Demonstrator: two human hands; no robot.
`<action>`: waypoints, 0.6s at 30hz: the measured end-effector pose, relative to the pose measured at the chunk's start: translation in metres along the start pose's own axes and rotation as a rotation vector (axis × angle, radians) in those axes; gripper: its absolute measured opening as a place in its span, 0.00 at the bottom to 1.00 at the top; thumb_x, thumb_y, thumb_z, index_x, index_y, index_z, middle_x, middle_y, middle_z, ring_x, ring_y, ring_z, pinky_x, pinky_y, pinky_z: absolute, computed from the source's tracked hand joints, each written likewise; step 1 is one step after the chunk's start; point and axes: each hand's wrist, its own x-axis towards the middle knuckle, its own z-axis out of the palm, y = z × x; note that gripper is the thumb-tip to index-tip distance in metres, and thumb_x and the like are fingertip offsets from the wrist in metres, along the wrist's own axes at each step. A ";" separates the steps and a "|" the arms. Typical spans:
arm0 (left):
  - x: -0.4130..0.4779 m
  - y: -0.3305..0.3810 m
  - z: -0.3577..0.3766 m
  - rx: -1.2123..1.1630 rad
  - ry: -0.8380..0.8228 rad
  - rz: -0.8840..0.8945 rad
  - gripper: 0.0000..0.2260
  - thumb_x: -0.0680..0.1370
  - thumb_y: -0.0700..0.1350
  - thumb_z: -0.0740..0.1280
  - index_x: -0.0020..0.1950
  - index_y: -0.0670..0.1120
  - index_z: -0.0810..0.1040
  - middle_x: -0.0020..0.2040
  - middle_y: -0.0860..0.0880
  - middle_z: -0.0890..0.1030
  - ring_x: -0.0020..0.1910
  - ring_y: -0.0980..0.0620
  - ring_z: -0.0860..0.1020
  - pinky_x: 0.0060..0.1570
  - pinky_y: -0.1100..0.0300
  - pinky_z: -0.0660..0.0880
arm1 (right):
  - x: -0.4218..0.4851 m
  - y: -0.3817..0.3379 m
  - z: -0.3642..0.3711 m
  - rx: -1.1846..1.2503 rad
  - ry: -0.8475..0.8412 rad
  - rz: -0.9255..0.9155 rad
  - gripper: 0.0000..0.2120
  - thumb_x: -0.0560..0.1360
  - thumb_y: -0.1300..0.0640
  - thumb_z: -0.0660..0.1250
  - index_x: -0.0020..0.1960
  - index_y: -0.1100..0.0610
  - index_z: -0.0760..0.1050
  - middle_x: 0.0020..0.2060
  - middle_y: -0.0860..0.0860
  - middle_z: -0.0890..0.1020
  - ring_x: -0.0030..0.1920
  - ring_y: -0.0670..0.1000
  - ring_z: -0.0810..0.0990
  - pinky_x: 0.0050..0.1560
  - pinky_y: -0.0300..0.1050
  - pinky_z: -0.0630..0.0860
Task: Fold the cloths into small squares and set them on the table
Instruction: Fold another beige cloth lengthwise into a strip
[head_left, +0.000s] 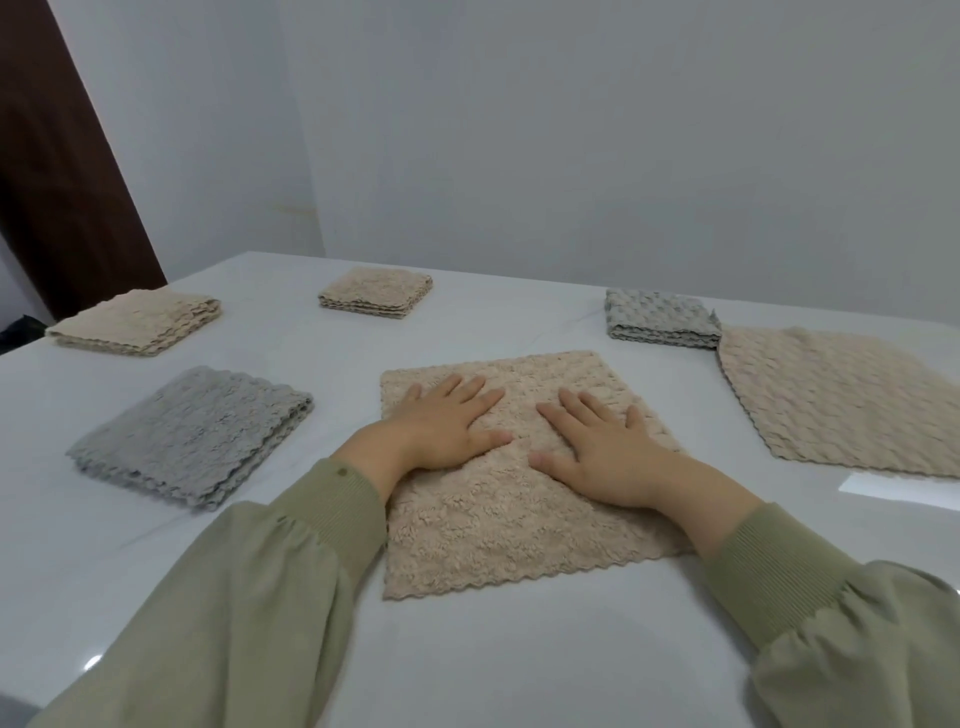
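Head view: the beige cloth (519, 519) lies spread flat on the table (467, 654), directly before the person. The left hand (447, 421) and right hand (605, 460) rest palms-down side by side on its far half, fingers straight; each grip released, grasping nothing. Step judged: smoothing ahead of a fold. Next move requires pinching one edge and carrying it across.

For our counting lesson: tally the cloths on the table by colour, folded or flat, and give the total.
Beige cloths: 4
Grey cloths: 2
Total: 6
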 end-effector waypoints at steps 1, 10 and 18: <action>0.002 -0.003 -0.002 0.001 0.000 0.018 0.30 0.77 0.68 0.47 0.76 0.60 0.43 0.78 0.57 0.42 0.76 0.54 0.41 0.73 0.42 0.41 | -0.001 0.001 -0.001 0.003 -0.007 0.003 0.37 0.73 0.29 0.45 0.77 0.44 0.43 0.77 0.47 0.42 0.76 0.50 0.40 0.72 0.65 0.38; -0.007 -0.007 -0.006 0.019 0.234 0.023 0.23 0.81 0.59 0.49 0.75 0.55 0.59 0.77 0.53 0.55 0.77 0.52 0.46 0.73 0.43 0.41 | -0.003 -0.002 0.001 0.048 0.128 0.088 0.29 0.78 0.37 0.43 0.76 0.46 0.51 0.77 0.47 0.50 0.76 0.49 0.47 0.71 0.66 0.42; -0.047 0.048 0.005 -0.049 0.138 -0.020 0.26 0.81 0.59 0.43 0.78 0.53 0.44 0.78 0.52 0.44 0.77 0.49 0.40 0.73 0.41 0.40 | -0.015 -0.028 0.003 0.072 0.301 -0.061 0.24 0.82 0.51 0.46 0.77 0.53 0.51 0.77 0.51 0.51 0.76 0.50 0.48 0.75 0.55 0.43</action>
